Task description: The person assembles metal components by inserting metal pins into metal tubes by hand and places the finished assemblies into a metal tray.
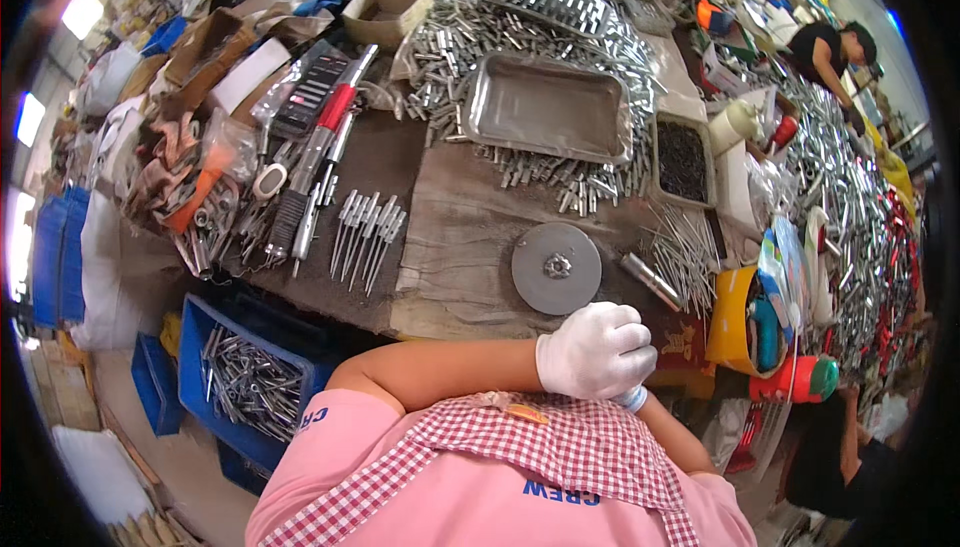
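Observation:
In front of my chest, just below a grey round disc with a small metal piece at its centre, my two white-gloved hands meet. My left hand is closed, its fingers curled against or around my right hand; what they hold, if anything, is hidden. Of my right hand only the light-blue cuff and a bit of glove show beneath the left, so its fingers cannot be made out. Right of the disc lies a metal cylinder beside a pile of thin metal rods. Several metal shafts with thin stems lie in rows at left.
An empty-looking metal tray rests on a heap of metal sockets. A box of dark screws and a yellow container stand at right. A blue bin of metal parts sits lower left. Another person works far right.

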The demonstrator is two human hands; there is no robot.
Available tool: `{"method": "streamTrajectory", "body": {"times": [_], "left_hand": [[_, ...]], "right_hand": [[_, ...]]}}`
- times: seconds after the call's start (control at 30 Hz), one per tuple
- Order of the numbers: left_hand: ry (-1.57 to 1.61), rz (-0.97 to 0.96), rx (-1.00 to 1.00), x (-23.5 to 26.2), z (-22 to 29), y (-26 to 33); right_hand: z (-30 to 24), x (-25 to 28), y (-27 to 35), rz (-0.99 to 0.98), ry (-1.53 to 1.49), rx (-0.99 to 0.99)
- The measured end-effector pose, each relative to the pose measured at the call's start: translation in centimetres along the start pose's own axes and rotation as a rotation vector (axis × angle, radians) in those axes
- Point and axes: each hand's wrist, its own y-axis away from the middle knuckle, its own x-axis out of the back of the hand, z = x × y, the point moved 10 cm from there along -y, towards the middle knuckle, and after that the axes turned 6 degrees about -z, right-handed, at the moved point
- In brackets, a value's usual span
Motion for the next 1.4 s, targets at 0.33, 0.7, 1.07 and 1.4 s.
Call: {"method": "streamTrajectory", "body": {"times": [0.33, 0.7, 1.07, 1.4], "left_hand": [[0.077, 0.374, 0.477, 8.6, -3.6, 3.3], [-0.584, 0.484, 0.723, 19.0, 5.2, 16.9], [-0.859, 0.268, 2.425, 26.5, 20.4, 57.3], [-1.166, -0.542, 1.630, 24.2, 10.6, 54.6]], "right_hand": [[0.4, -4.4, -3.3, -0.205, -0.016, -0.025], [6.6, -14.1, -1.5, -0.992, 0.088, -0.482], [3.4, -15.6, -0.5, -0.771, -0.557, -0.568], [4.1, -14.6, 0.0, -0.767, -0.604, -0.502]]}}
